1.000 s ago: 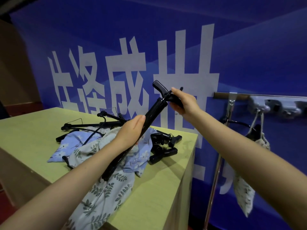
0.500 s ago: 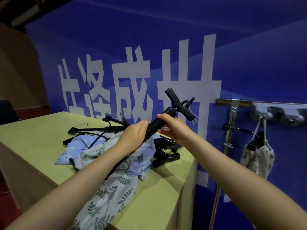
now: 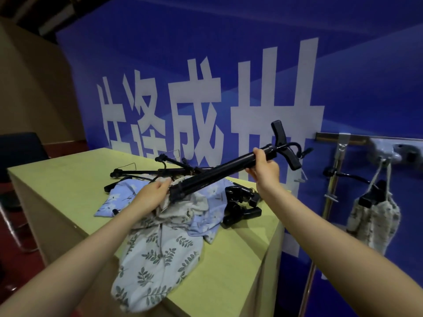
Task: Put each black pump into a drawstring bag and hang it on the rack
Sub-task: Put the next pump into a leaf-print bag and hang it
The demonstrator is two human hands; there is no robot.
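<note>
Nearest, at 6 o'clock: leaf-print drawstring bag (image 3: 158, 266), draped over the front edge of the worktop (image 3: 57, 179), its closed end hanging down and its mouth gathered up towards centre. Left hand (image 3: 152, 197), grip clamped on the bunched mouth fabric, apparently holding the opening up to receive the pump's lower end. Centre: black pump (image 3: 219, 171), lifted clear of the worktop, long axis tilted from 8 o'clock low to 2 o'clock high; its foot end points down into the bag mouth, its T-handle (image 3: 285, 145) points up and away towards the rack. Right hand (image 3: 265, 167), grip closed round the barrel just below the handle, seemingly placed there to steer and push the pump lengthwise. Beyond: blue floral bag (image 3: 121, 195) flat on the worktop, further pumps (image 3: 151, 172) lying across it, black clamps (image 3: 240, 203) at 3 o'clock. Farthest, at 3 o'clock: rack (image 3: 332, 137) on the blue wall, one filled bag (image 3: 373, 218) already hanging from a hook.
</note>
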